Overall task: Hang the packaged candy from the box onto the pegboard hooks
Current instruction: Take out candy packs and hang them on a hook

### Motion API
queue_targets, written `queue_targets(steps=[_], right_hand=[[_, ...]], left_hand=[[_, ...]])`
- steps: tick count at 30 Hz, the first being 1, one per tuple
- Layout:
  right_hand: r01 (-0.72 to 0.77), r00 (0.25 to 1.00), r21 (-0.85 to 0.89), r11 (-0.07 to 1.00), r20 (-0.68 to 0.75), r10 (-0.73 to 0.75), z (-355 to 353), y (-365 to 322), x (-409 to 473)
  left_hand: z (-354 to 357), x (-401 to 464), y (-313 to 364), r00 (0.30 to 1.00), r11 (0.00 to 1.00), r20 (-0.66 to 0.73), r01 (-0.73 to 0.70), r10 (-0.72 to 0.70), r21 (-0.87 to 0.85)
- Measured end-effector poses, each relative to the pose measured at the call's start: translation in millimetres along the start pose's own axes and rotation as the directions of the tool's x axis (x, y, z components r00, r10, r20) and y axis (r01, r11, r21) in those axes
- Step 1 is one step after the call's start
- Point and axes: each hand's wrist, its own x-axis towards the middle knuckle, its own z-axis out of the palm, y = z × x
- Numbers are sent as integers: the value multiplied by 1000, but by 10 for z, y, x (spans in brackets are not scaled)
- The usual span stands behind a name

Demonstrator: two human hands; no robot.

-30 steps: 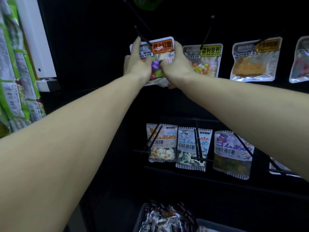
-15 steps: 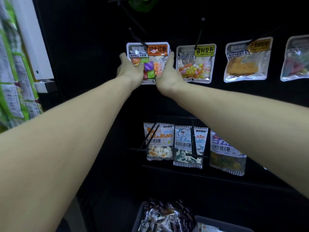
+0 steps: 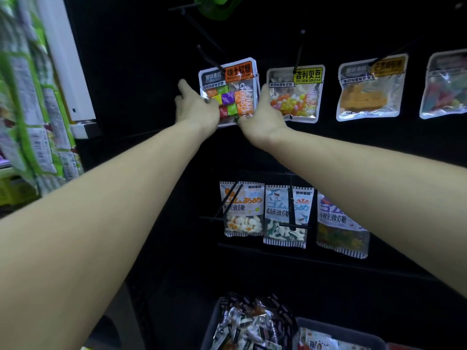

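A clear candy pack with an orange label and coloured cubes hangs on a black hook of the black pegboard. My left hand grips its lower left edge. My right hand holds its lower right edge. Both arms reach up and forward. The dark box at the bottom holds several more candy packs.
To the right hang a jelly-bean pack, an orange-candy pack and another pack. A lower row holds three gummy packs on hooks. Green packaged goods hang at the left beside a white post.
The pack has slid back along the hook toward the board and now hangs flatter. Both hands have shifted from its middle to its lower edges.
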Motion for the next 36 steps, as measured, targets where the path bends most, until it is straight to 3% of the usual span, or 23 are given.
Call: queue_targets(steps=[10, 15, 17, 21, 25, 28, 30, 34, 36], right_hand=[[125, 992, -75, 989, -19, -127, -454, 148, -891], [139, 979, 57, 989, -158, -129, -787, 366, -1625], [110, 973, 117, 987, -213, -83, -907, 567, -1975], [-37, 977, 165, 986, -201, 70, -997, 1190, -2744], [-282, 949, 112, 953, -113, 294, -850, 2062, -3583], [-499, 864, -25, 866, 64, 499, -640, 2707, -4231], [-574, 791, -130, 808, 166, 589, -533, 3067, -4620], [-669, 634, -285, 686, 262, 727, -394, 3628, -5275], [-651, 624, -362, 667, 245, 742, -351, 3794, -5528]], left_hand=[[-70, -1274, 24, 975, 979, 92, -205, 203, 16], [83, -2200, 49, 926, 932, 102, -361, 363, -39], [170, -2651, 6, 885, 899, 164, -424, 436, -105], [483, -3568, -277, 756, 865, 434, -484, 489, -131], [872, -4453, -805, 547, 869, 748, -489, 377, -81], [1154, -4972, -1253, 354, 848, 913, -529, 204, 16], [1291, -5242, -1530, 240, 876, 967, -481, 85, 42], [1412, -5652, -1941, 144, 923, 973, -319, -178, 216], [1438, -5807, -2058, 126, 919, 950, -247, -284, 308]])
